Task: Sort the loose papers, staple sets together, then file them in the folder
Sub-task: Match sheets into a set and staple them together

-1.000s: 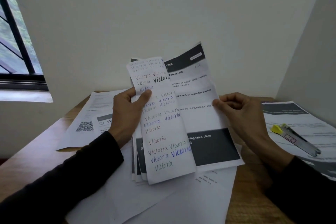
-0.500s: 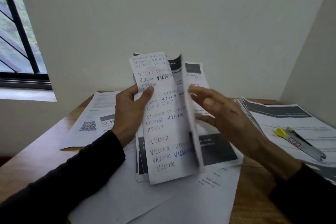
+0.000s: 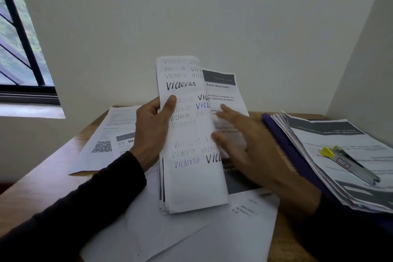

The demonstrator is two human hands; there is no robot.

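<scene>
My left hand [image 3: 152, 132] grips a stack of papers [image 3: 191, 178] held upright over the table, thumb on the front sheet, which is folded back and covered in handwritten "Victoria". My right hand [image 3: 244, 147], blurred, has its fingers spread flat against a printed page headed "Each Bedroom" [image 3: 223, 91] behind that sheet. A purple folder [image 3: 297, 155] lies at the right under a pile of printed sheets [image 3: 331, 134]. A stapler [image 3: 350, 161] with a yellow end rests on that pile.
Loose white sheets [image 3: 191, 236] lie on the wooden table [image 3: 38, 178] below my hands. A sheet with a QR code [image 3: 101, 147] lies at the left. Walls close off the back and right; a window is at the left.
My right hand turned a printed page over to the left, onto the folded side of the stack. The "Each Bedroom" page now shows and the front face carries different handwriting.
</scene>
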